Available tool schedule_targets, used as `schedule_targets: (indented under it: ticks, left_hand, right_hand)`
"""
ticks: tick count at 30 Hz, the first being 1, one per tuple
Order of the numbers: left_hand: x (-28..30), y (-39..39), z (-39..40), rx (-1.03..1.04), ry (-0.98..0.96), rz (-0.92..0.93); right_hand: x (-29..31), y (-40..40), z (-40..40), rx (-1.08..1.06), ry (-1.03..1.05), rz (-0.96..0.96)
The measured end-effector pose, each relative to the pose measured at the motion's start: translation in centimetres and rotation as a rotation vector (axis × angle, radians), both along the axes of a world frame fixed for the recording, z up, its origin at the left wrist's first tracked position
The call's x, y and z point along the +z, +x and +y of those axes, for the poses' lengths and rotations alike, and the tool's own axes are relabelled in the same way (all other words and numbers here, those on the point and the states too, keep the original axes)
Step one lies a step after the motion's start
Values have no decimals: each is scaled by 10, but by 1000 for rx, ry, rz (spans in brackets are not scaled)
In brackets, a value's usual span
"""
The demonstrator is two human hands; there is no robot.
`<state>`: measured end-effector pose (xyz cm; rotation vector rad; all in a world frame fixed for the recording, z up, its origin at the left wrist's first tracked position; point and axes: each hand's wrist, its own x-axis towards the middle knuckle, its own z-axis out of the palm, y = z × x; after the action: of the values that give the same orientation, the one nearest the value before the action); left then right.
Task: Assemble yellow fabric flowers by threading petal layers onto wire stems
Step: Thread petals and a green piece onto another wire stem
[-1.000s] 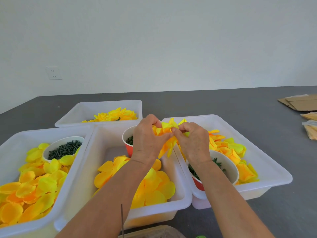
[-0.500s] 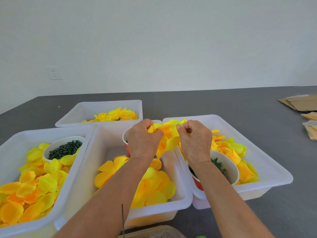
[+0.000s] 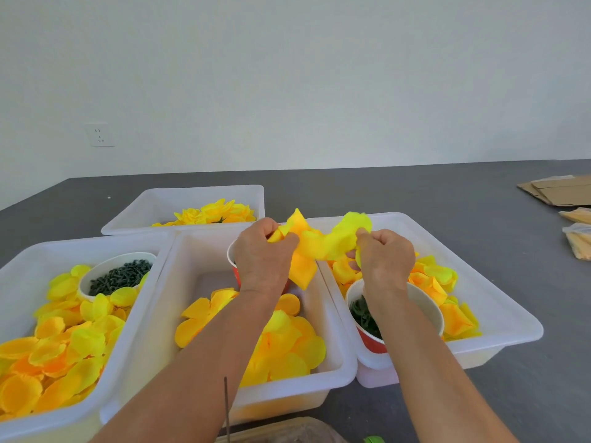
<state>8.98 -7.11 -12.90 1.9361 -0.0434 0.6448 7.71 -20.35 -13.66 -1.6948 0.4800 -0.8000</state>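
Note:
A yellow fabric petal layer (image 3: 319,244) is stretched between both hands above the middle and right tubs. My left hand (image 3: 262,254) pinches its left end and my right hand (image 3: 383,257) pinches its right end, fingers curled. One orange-yellow petal hangs down between the hands. No wire stem shows in the hands. A thin dark wire (image 3: 226,407) stands upright near the bottom edge, in front of my left forearm. Loose petals (image 3: 284,343) fill the middle tub.
Four white tubs: left tub (image 3: 153,302) with petals and a bowl of dark green pieces (image 3: 120,276), middle tub (image 3: 345,362), right tub (image 3: 511,321) with a red cup (image 3: 371,342), back tub (image 3: 140,209) with finished yellow flowers (image 3: 214,212). Cardboard (image 3: 559,190) lies far right.
The hands have drawn apart, spreading the bunched petal layer out wide between them. The right hand moved to the right, the left stayed near the same spot.

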Motion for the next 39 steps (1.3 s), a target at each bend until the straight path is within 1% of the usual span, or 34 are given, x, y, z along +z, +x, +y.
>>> schedule_targets:
  ticks: [3, 6, 9, 11, 15, 18, 21, 24, 26, 29, 31, 35, 37, 39]
  left_hand:
    - [1, 0, 4, 35, 7, -38]
    - [2, -1, 2, 57, 18, -108]
    - [2, -1, 3, 97, 34, -167]
    - [1, 1, 4, 118, 9, -180]
    - [-2, 6, 6, 101, -155, -64]
    - [-3, 8, 5, 56, -261, -6]
    - [-3, 9, 3, 32, -331, 15]
    - [-4, 10, 3, 28, -335, 12]
    - [-4, 10, 4, 28, -302, -4]
    - [-4, 9, 2, 37, -265, -30]
    - [-3, 10, 4, 69, -260, -28]
    - [-2, 21, 24, 173, -380, -38]
    - [-2, 20, 24, 147, -368, -45]
    - [-2, 15, 17, 77, -345, -32]
  right_hand:
    - [-1, -2, 3, 52, -23, 1]
    - [1, -2, 3, 140, 125, -7]
    - [4, -4, -1, 329, 310, 16]
    - [3, -5, -2, 380, 354, 23]
    - [3, -5, 0, 254, 300, -37]
    - [3, -5, 1, 211, 250, -63]
    - [3, -4, 0, 195, 285, -71]
    - [4, -4, -3, 189, 371, -79]
    - [4, -3, -3, 194, 411, -83]
    - [4, -3, -2, 177, 419, -96]
    - [4, -4, -5, 131, 435, -111]
    - [3, -4, -27, -20, 550, -158]
    - [1, -4, -30, -18, 584, -156]
    - [2, -3, -28, -8, 606, -149]
